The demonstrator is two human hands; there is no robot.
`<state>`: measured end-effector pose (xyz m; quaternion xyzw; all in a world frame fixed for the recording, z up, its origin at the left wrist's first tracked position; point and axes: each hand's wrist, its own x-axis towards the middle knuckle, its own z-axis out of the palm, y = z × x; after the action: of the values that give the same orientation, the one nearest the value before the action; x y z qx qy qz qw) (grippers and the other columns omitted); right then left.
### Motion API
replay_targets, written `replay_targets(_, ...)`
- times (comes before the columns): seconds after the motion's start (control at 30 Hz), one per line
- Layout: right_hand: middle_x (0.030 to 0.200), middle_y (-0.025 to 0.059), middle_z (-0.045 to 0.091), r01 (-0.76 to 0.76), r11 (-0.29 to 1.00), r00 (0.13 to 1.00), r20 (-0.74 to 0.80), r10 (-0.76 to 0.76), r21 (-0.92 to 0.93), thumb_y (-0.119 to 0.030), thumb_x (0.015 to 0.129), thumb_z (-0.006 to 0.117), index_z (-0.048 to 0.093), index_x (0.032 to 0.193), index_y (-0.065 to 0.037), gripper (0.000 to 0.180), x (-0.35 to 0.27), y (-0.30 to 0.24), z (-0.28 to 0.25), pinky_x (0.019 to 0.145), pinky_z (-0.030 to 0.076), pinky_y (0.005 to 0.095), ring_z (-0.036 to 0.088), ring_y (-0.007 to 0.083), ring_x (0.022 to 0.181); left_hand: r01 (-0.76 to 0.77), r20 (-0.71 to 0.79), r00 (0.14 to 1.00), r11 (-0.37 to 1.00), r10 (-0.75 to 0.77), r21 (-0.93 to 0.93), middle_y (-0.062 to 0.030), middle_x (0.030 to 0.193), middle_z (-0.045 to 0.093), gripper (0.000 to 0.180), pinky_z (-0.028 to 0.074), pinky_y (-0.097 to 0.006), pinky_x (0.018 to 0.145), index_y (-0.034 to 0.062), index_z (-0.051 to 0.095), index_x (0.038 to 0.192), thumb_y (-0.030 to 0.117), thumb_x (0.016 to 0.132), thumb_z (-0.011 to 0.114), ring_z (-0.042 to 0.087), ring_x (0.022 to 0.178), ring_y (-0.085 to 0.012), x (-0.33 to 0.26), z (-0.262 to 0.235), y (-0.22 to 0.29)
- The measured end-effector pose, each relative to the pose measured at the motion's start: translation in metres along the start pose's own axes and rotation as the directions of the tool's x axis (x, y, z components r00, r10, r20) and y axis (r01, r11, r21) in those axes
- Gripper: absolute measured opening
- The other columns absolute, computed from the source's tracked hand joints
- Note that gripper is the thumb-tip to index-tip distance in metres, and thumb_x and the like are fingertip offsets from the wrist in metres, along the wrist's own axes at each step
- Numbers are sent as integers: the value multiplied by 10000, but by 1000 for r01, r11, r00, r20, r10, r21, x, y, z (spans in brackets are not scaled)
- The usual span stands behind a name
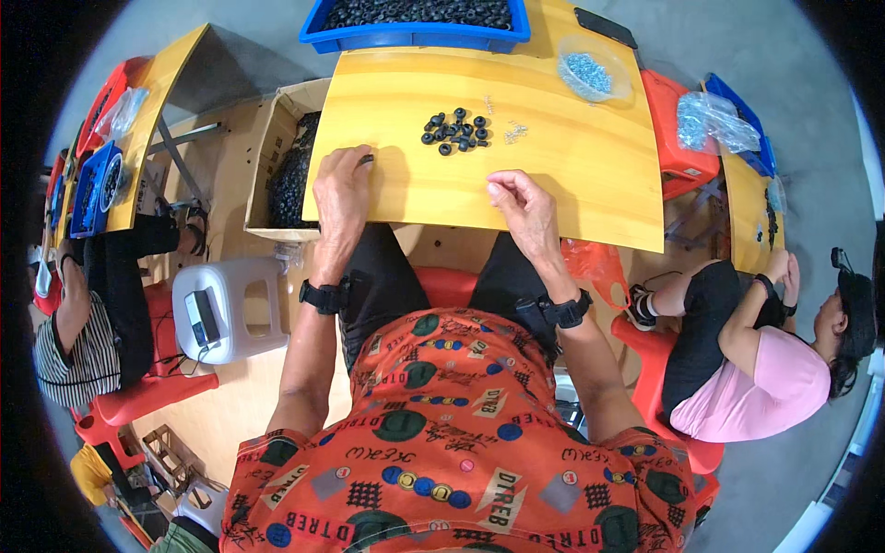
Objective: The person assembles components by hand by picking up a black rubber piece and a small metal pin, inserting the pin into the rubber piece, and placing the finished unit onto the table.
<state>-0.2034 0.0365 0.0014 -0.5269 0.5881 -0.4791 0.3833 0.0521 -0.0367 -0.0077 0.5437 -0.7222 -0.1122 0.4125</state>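
My left hand [341, 189] rests on the near left part of the yellow wooden board [572, 175], its fingertips pinching a small black rubber ring [367, 159]. My right hand [521, 207] hovers over the board's near middle with thumb and forefinger pinched together; whether something tiny is between them I cannot tell. A small pile of black rubber rings [456, 131] lies in the middle of the board. A few small silver screws [514, 132] are scattered just right of the pile.
A blue bin of black rings [415, 37] stands at the far edge. A clear bowl of silver screws [590, 69] sits far right. A cardboard box of black rings [286, 175] stands left of the board. Other people sit at both sides on red stools.
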Motion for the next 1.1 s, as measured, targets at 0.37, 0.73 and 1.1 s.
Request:
replay_targets(0.37, 804, 134, 647, 173, 925, 942, -217, -256, -337, -70, 844, 638, 655, 909, -5, 94, 35, 2, -7, 671, 493, 338, 634, 258, 727, -37, -72, 996, 996, 43, 78, -177, 1100, 613, 281, 493, -387, 896, -2, 650, 1094, -10, 813, 648, 593, 1030, -326, 2, 9, 8)
replay_targets(0.73, 840, 142, 638, 205, 892, 904, -272, -330, -402, -78, 839, 634, 672, 902, -18, 94, 55, 7, 2, 702, 498, 371, 634, 313, 774, -138, -6, 990, 965, 140, -223, -148, 940, 630, 236, 517, -395, 768, 5, 669, 1010, -21, 776, 662, 617, 892, -323, -5, 42, 62)
replay_targets(1.1, 866, 139, 635, 259, 863, 924, -148, -352, -433, -80, 845, 630, 676, 946, -37, 119, 43, 2, 9, 706, 500, 384, 635, 321, 791, -42, 68, 996, 987, 53, -154, -117, 920, 629, 197, 520, -382, 743, 32, 693, 971, 42, 774, 683, 630, 861, -299, 0, 69, 61)
